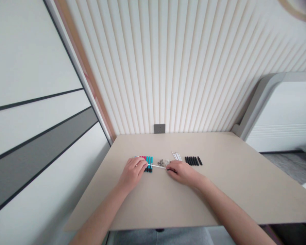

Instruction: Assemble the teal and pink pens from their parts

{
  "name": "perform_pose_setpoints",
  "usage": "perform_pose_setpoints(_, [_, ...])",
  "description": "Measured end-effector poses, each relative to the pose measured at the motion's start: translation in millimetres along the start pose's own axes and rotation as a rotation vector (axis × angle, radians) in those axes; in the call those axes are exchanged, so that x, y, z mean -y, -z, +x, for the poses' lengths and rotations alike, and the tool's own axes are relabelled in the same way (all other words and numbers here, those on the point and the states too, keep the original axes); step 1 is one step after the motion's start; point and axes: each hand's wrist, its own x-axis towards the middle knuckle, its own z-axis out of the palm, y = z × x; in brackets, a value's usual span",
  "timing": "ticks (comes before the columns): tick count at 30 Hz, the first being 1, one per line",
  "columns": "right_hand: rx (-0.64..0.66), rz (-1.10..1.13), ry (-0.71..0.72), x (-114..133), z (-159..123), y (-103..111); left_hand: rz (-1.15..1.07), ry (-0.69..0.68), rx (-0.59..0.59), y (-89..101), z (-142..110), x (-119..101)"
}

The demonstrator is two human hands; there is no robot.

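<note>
My left hand (132, 173) and my right hand (182, 173) sit close together on the beige table (193, 204). A thin white rod (156, 166) spans the gap between them, its left end in my left fingers and its right end at my right fingers. My right hand also pinches a small black pen part (172, 170). Under and beside my left hand lies a row of teal and pink markers (148, 164), partly hidden. A small heap of grey parts (162, 162) lies just beyond the rod.
Thin white sticks (177, 156) and a row of black pen barrels (192, 161) lie farther right on the table. A grey wall socket (159, 128) is set in the slatted wall behind. A white cabinet (280, 115) stands at the right, beyond the table's edge.
</note>
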Motion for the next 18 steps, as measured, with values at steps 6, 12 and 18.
perform_pose_setpoints(6, [0.016,0.039,-0.003,-3,-2,-3,-0.075,0.085,-0.059,-1.3,-2,2])
perform_pose_setpoints(12, [-0.059,0.135,-0.031,1,1,-9,-0.168,0.085,-0.054,-4.3,1,-10])
perform_pose_setpoints(18, [-0.322,0.467,-0.186,6,9,-17,-0.259,0.096,0.023,-10.6,15,-39])
